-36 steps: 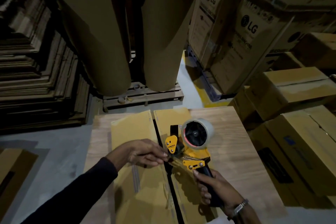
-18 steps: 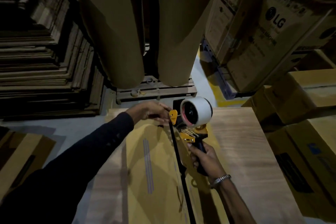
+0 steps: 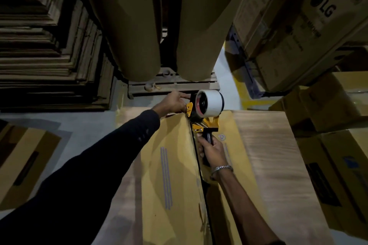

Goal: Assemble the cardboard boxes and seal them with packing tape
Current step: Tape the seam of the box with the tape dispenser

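The right hand (image 3: 212, 150) keeps its fingers wrapped around the tape dispenser (image 3: 205, 111) handle, now carried up to the far end of the cardboard box (image 3: 169, 165) seam. The left hand (image 3: 174, 102), fingers curled, presses the box edge just beside the dispenser, further forward than before.

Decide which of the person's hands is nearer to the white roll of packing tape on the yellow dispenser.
Left. The left hand rests at the box's far edge, right beside the white roll of packing tape; the right hand grips the dispenser's black handle, lower down.
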Demonstrator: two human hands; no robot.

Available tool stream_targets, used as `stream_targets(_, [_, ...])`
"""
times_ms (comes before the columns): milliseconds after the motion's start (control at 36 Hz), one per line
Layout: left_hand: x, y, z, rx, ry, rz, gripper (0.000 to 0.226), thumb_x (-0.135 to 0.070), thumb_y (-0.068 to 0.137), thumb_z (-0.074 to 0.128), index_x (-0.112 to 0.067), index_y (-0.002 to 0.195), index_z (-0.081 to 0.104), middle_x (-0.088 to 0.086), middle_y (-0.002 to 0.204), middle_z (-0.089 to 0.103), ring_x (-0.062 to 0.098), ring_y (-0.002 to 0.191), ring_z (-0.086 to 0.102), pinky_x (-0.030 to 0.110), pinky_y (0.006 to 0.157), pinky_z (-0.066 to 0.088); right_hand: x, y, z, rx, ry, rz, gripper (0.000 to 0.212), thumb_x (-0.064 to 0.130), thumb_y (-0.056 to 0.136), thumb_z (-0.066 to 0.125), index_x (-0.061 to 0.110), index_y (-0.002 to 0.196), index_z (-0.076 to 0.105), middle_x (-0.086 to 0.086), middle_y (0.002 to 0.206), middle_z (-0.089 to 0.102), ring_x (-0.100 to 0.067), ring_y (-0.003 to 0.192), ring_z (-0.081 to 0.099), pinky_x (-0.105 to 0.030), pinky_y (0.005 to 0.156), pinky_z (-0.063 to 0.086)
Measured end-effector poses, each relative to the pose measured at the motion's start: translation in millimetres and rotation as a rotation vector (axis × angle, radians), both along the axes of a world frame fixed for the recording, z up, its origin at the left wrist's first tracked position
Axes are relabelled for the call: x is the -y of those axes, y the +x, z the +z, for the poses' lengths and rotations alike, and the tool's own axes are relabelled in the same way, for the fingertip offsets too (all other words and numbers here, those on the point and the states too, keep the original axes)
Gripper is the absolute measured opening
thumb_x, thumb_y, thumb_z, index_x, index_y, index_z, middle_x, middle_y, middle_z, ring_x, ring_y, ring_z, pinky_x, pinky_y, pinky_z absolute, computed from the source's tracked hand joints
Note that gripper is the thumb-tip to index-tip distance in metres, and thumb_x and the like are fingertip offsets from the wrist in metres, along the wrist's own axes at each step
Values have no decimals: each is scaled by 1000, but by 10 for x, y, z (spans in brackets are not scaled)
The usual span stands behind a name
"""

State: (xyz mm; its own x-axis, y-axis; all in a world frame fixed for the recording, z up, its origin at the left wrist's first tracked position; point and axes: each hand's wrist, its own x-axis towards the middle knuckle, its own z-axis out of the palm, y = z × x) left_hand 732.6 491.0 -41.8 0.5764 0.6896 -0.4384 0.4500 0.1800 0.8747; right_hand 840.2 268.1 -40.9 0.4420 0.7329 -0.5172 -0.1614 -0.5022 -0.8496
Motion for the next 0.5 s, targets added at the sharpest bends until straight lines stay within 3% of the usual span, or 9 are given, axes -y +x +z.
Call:
stream_targets(56, [12,-21,-97,29,-52,3,45,12,89,73,-4,129,60,21,84,76,22,76,78,34,72,64,4,-14,-84,-5,2,-8,21,31,97,73,17,86,63,-10,72,49,-15,49,42,-21,42,34])
stream_targets(111, [-11,-46,-223,50,-67,21,54,9,87,77,-3,137,60,25,93,77,32,92,78,45,89,64,14,-21,-152,-8,8,-15,20,30,97,73,17,86,64,-11,72,48,-16,49,41,-23,43,36])
stream_targets(167, [-27,-64,-344,68,-56,23,60,7,85,79,-5,141,58,23,94,78,33,92,78,50,96,60,17,-33,-201,-19,6,-19,19,29,98,73,16,88,64,-9,68,49,-16,49,42,-25,44,37])
stream_targets(306, [84,-48,-385,146,6,85,59,11,89,73,-3,143,56,17,82,71,20,76,70,32,86,63,15,-46,-279,-39,2,-9,19,28,99,71,17,87,62,-5,64,47,-16,48,40,-27,45,36])
stream_targets(389, [163,-61,-505,178,80,115,60,9,88,74,-8,143,57,4,75,68,14,74,67,30,85,61,24,-61,-323,-18,0,16,20,30,100,69,17,87,61,-6,65,48,-15,49,41,-27,47,36])
stream_targets(444, [175,-55,-560,176,121,146,59,14,88,69,-9,142,58,4,75,64,14,74,62,25,76,58,10,-77,-346,14,-6,35,23,30,101,67,15,86,57,-5,66,48,-14,50,42,-26,48,37])
stream_targets(500, [145,-43,-592,161,146,148,63,17,88,64,-10,144,56,10,75,63,19,74,60,29,74,56,-12,-87,-371,34,-14,46,24,30,101,66,16,86,54,-3,65,47,-15,51,41,-26,48,37])
